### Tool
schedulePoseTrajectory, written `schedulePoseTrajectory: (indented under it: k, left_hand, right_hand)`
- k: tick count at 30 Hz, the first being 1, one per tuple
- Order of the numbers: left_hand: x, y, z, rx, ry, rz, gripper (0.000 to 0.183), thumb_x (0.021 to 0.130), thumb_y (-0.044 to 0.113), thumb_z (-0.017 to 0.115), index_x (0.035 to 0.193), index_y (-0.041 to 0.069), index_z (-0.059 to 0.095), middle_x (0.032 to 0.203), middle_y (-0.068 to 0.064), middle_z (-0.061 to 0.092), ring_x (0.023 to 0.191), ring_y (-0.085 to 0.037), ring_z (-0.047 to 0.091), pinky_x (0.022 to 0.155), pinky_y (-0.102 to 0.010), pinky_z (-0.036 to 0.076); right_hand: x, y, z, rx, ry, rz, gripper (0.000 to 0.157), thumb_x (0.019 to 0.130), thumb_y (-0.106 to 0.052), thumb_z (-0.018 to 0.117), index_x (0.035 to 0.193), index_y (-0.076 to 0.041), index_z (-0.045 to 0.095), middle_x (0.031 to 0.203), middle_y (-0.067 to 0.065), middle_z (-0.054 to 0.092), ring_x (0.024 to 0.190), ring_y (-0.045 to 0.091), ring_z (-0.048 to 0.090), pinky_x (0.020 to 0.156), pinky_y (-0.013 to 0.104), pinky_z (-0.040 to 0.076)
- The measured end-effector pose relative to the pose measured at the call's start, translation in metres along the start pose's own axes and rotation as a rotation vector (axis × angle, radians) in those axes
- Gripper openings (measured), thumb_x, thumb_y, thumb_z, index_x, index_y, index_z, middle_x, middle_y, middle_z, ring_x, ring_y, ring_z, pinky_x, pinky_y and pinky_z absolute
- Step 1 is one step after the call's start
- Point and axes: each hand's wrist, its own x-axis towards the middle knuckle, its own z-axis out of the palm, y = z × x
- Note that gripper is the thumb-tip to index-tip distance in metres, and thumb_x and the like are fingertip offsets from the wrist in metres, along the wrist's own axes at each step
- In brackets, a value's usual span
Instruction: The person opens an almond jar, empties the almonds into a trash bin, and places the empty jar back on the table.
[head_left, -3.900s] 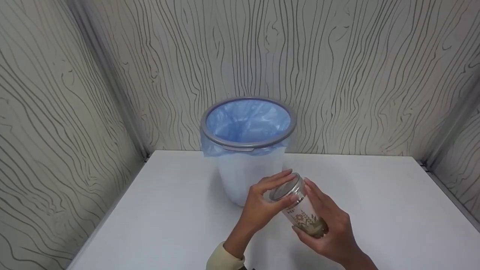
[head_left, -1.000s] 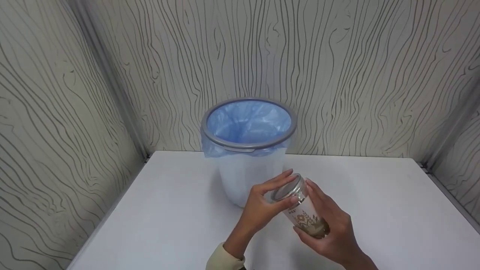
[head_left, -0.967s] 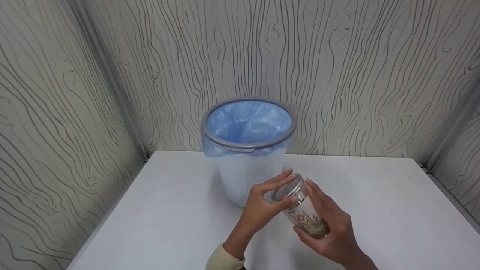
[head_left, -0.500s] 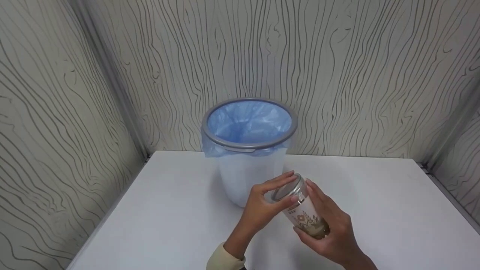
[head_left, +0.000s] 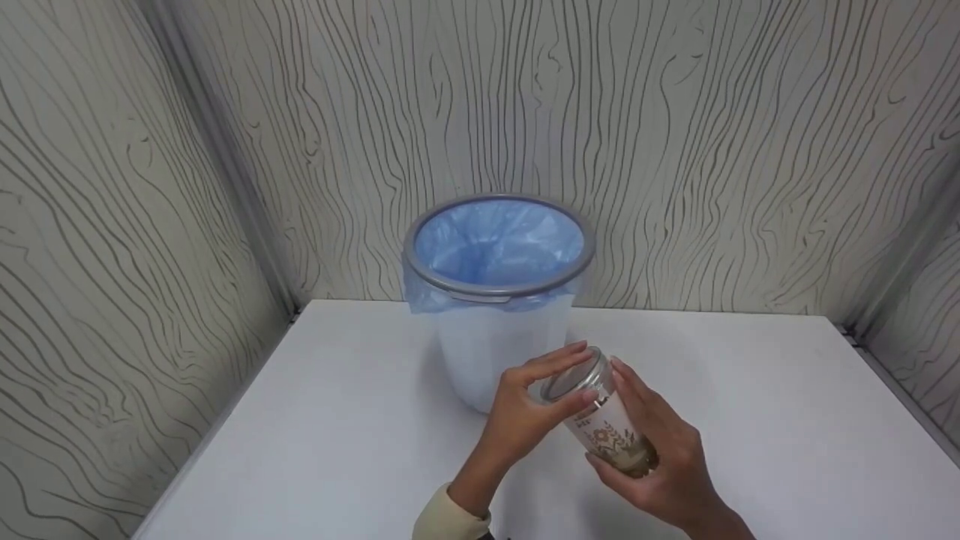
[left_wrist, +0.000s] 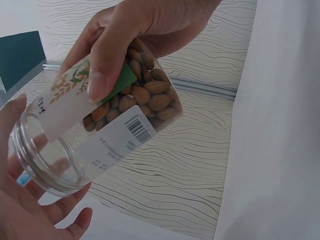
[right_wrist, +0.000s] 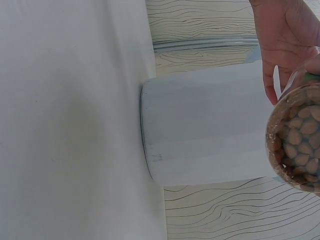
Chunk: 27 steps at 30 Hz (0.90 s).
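Observation:
A clear jar of almonds [head_left: 611, 431] with a flower-printed label is tilted toward the upper left, above the table. My right hand [head_left: 667, 457] grips its lower body, thumb and fingers on opposite sides. Around its round, silvery top end [head_left: 571, 376], my left hand [head_left: 517, 412] has the thumb in front and the fingers over the far edge. In the left wrist view, almonds [left_wrist: 150, 97] fill the bottom part, and a barcode label [left_wrist: 120, 135] shows on the side. The right wrist view looks at the jar's round base [right_wrist: 300, 145], packed with almonds.
Behind the hands stands a white bin [head_left: 502, 345] with a grey rim and a blue bag liner [head_left: 499, 240]. It stands on a white table [head_left: 337, 420] enclosed by wood-grain patterned walls [head_left: 637, 135].
Nearly nothing: both hands keep their hold on the jar in the same place. The left fingers and the jar shift only very slightly.

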Motion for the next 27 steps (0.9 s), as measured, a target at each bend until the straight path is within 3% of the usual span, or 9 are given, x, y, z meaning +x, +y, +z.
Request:
schedulePoseTrajectory:
  k: [11, 19, 27]
  left_hand:
    - [0.0007, 0.0019, 0.0005, 0.032, 0.019, -0.01, 0.041, 0.089, 0.033, 0.079, 0.128, 0.026, 0.072, 0.137, 0.007, 0.064, 0.133, -0.011, 0.054, 0.11, -0.05, 0.04]
    - [0.0002, 0.0031, 0.0015, 0.063, 0.031, -0.017, 0.041, 0.088, 0.034, 0.08, 0.127, 0.027, 0.073, 0.134, 0.016, 0.064, 0.132, -0.01, 0.054, 0.11, -0.051, 0.04]
    - [0.0007, 0.004, 0.0025, 0.077, 0.043, -0.024, 0.041, 0.087, 0.036, 0.08, 0.127, 0.027, 0.073, 0.133, 0.017, 0.064, 0.131, -0.01, 0.055, 0.109, -0.051, 0.041]
  right_hand:
    - [-0.0006, 0.0015, 0.0016, -0.01, 0.006, -0.016, 0.093, 0.067, -0.025, 0.092, 0.137, 0.018, 0.049, 0.139, 0.035, 0.053, 0.123, 0.018, 0.06, 0.1, 0.019, 0.046]
    - [-0.0038, 0.0041, 0.0022, -0.011, -0.003, -0.012, 0.091, 0.073, -0.031, 0.09, 0.138, 0.018, 0.049, 0.141, 0.034, 0.052, 0.126, 0.017, 0.058, 0.1, 0.02, 0.045]
    - [-0.0017, 0.0024, 0.002, -0.016, -0.001, -0.018, 0.089, 0.075, -0.033, 0.089, 0.137, 0.018, 0.049, 0.14, 0.034, 0.052, 0.126, 0.018, 0.058, 0.101, 0.02, 0.044]
